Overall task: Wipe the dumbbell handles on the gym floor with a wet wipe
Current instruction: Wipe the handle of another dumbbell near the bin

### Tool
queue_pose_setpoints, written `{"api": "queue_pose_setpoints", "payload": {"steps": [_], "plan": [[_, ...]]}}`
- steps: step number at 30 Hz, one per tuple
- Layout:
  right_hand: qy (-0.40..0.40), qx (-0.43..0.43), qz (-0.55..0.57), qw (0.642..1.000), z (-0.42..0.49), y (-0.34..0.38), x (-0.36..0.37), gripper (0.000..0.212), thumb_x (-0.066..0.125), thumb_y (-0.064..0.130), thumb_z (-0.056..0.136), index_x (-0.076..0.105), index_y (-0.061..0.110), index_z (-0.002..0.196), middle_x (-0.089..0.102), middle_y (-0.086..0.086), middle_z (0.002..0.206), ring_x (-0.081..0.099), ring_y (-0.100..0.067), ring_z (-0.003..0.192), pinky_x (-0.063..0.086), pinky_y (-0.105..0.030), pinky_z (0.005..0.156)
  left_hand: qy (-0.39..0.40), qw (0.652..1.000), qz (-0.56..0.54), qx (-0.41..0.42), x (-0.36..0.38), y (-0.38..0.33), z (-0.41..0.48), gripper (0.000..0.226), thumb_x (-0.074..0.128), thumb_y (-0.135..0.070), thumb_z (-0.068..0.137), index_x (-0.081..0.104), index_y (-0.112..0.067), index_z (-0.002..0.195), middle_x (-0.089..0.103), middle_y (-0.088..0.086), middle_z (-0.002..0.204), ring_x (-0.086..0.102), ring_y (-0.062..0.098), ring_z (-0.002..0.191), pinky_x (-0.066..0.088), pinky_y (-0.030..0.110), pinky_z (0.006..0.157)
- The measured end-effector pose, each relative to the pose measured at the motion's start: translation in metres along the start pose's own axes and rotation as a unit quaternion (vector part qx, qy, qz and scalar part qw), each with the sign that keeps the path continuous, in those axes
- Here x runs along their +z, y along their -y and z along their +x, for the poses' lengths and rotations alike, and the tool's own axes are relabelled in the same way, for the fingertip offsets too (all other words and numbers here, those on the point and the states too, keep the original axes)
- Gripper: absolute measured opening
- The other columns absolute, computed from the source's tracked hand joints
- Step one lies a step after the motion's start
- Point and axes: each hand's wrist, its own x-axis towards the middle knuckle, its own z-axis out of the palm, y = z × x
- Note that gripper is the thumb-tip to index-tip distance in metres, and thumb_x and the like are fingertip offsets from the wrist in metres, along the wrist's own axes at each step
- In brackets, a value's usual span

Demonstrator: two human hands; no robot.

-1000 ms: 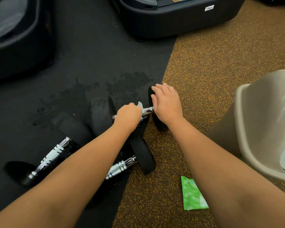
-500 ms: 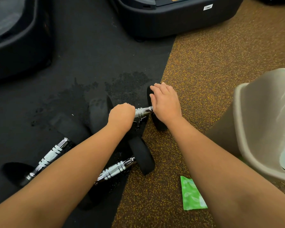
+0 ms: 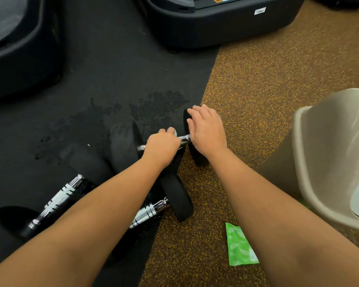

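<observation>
Currently, the far dumbbell (image 3: 184,139) lies across the seam between the black mat (image 3: 112,69) and the speckled floor (image 3: 267,79). All positions below are given relative to it.

The left grip (image 3: 162,147) is closed round its chrome handle. A white corner of the wet wipe (image 3: 175,132) shows above the knuckles. The right grip (image 3: 207,131) lies flat-fingered over its right end weight (image 3: 197,157), pressing on it and holding nothing.

A second dumbbell (image 3: 147,211) lies just on the person's side of it, and a third dumbbell (image 3: 60,195) lies further left on that side. No wipe is on either handle. The green wipe packet (image 3: 239,247) lies toward the person and to the right. The beige bin (image 3: 319,162) stands well to the right.

Probable faults from this position:

- Rolling. If the right grip eases its pressure, the far dumbbell is likely to roll along the floor, and the stroke loses contact.
- Partial coverage. The wipe is bunched inside the fist, so the handle ends next to the weights may be missed.
- Tearing. The ridged chrome can snag a thin wet wipe under a hard squeeze.
- Pinching. The left wrist passes just above the second dumbbell's end weight, so a long stroke may knock against it.
- Slipping. A wetted handle gives less hold.
</observation>
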Motion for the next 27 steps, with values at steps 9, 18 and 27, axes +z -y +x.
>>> {"api": "queue_pose_setpoints", "payload": {"steps": [9,18,27], "plan": [[-0.021,0.001,-0.008,1.000,0.000,0.002,-0.003,0.039,0.040,0.029,0.093,0.065,0.009,0.115,0.064,-0.009,0.117,0.055,-0.029,0.113,0.043,-0.040,0.099,-0.065,0.994,-0.081,0.037,0.005,-0.010,0.019,0.021,0.055,-0.021,0.092,0.059,-0.008,0.109,0.054,0.006,0.104,0.056,0.024,0.094,0.047,0.036,0.061],[-0.013,0.008,0.006,1.000,-0.002,0.001,-0.002,0.040,0.039,0.031,0.093,0.062,0.011,0.118,0.062,-0.007,0.120,0.053,-0.029,0.117,0.042,-0.042,0.100,-0.028,0.985,-0.125,0.112,0.003,0.005,0.019,0.030,0.052,-0.022,0.093,0.054,-0.011,0.121,0.056,0.006,0.109,0.057,0.024,0.101,0.047,0.035,0.076],[-0.014,-0.002,0.006,1.000,-0.002,0.001,-0.005,0.042,0.036,0.031,0.092,0.063,0.009,0.117,0.063,-0.008,0.117,0.054,-0.031,0.115,0.043,-0.041,0.099,0.058,0.991,-0.113,0.046,-0.005,0.022,0.020,0.026,0.055,-0.020,0.090,0.048,-0.012,0.115,0.060,0.010,0.110,0.059,0.030,0.100,0.046,0.038,0.075]]}}
